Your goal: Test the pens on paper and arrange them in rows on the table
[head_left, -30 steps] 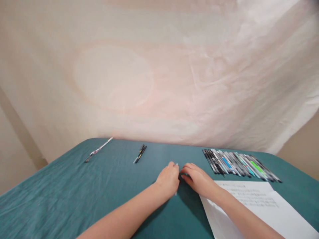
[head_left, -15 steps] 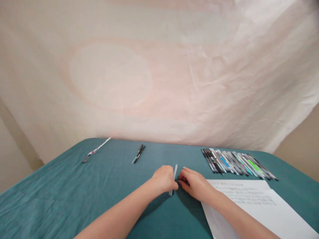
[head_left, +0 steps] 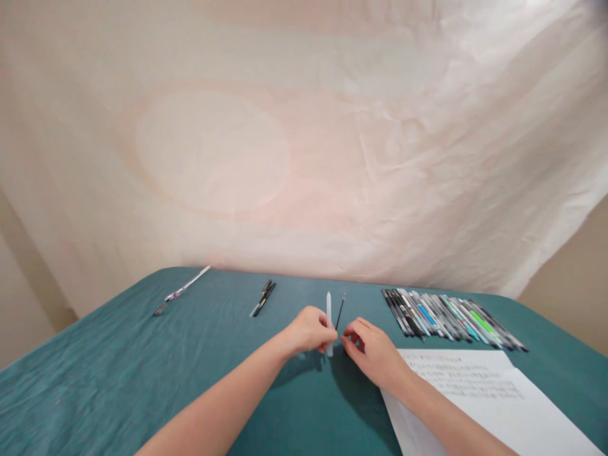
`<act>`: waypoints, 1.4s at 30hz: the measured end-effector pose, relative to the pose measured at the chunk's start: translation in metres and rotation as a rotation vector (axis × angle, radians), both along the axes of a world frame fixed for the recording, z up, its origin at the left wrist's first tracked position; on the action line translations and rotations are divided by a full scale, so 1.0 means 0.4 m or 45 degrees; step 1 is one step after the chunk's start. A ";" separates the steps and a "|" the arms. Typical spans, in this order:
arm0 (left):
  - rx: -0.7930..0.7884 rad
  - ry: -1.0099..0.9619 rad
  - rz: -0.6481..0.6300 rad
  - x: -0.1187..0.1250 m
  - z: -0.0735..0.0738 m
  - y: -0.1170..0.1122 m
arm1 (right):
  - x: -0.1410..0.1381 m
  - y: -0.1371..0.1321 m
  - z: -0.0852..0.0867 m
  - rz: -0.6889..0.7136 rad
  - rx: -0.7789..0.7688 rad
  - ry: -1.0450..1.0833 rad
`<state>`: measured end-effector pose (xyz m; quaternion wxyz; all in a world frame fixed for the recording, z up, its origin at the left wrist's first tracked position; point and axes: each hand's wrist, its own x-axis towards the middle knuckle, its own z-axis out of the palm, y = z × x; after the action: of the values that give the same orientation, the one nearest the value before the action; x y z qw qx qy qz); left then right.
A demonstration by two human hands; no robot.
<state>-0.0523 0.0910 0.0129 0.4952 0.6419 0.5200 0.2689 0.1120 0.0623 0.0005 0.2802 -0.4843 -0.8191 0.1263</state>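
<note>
My left hand (head_left: 311, 330) is closed around a pale, translucent pen barrel (head_left: 329, 310), which stands nearly upright between the fingers. Just right of the barrel rises a thin dark pen refill (head_left: 340, 312) with a clearer upper end. Its lower end meets the fingertips of my left hand, close to those of my right, so which hand bears it is hard to tell. My right hand (head_left: 368, 345) has curled fingers, with thumb and forefinger drawn close together beside the left fingertips. Whatever lies in its pinch is hidden.
Several pens (head_left: 451, 316) lie side by side at the right. Printed sheets of paper (head_left: 456, 405) lie under my right forearm. Two dark pens (head_left: 264, 299) rest left of centre, and slim pen-like pieces (head_left: 183, 289) lie farther left. A green cloth (head_left: 142, 367) covers the table.
My left hand has lifted slightly, and the barrel now stands more upright. The dark refill has come into view between the hands. My right hand has barely shifted.
</note>
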 end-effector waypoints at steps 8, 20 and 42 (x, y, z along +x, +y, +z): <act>-0.129 -0.816 0.005 0.024 -0.041 0.013 | -0.014 -0.001 0.009 0.095 -0.553 0.550; -0.169 -1.562 0.669 -0.027 -0.065 0.087 | 0.087 0.027 0.107 0.000 -0.239 0.305; -0.251 -1.595 0.605 -0.004 -0.063 0.060 | 0.102 0.041 0.099 -0.040 -0.136 0.163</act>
<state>-0.0538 0.1152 -0.0122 0.6867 0.1849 0.2839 0.6431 0.1527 0.0786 0.0401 0.3076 -0.5022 -0.7840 0.1962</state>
